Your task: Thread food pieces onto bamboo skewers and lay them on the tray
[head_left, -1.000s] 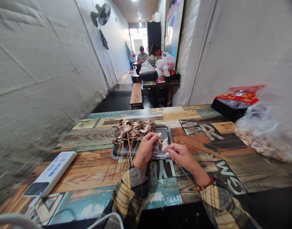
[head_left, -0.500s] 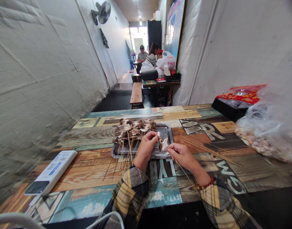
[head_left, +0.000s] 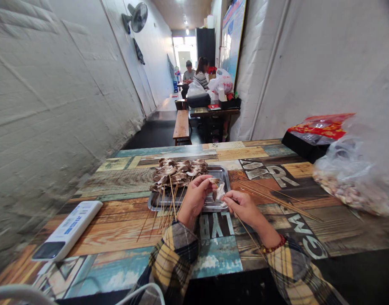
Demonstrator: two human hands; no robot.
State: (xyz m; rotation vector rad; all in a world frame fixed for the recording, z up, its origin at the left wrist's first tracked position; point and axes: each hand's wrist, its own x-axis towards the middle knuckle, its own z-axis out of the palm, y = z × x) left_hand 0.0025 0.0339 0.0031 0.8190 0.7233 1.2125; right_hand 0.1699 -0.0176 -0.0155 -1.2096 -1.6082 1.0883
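My left hand [head_left: 194,198] is closed in a pinch on a mushroom piece [head_left: 218,190] just above the metal tray [head_left: 222,173]. My right hand [head_left: 242,205] pinches a thin bamboo skewer [head_left: 245,231] whose tip runs into that mushroom piece; the stick trails back under my wrist. A heap of finished mushroom skewers [head_left: 177,171] lies on the tray's left half, their sticks hanging over the near edge. Both sleeves are yellow and dark plaid, and a red bead bracelet [head_left: 273,247] sits on my right wrist.
Loose bare skewers [head_left: 273,197] lie on the table to the right of the tray. A clear bag of mushrooms [head_left: 356,178] and a red packet [head_left: 321,127] sit at the far right. A white device [head_left: 67,231] lies at the left. Two people sit at a distant table [head_left: 213,112].
The hands stay over the tray; the mushroom piece has shifted slightly along the skewer tip. Nothing else moved.
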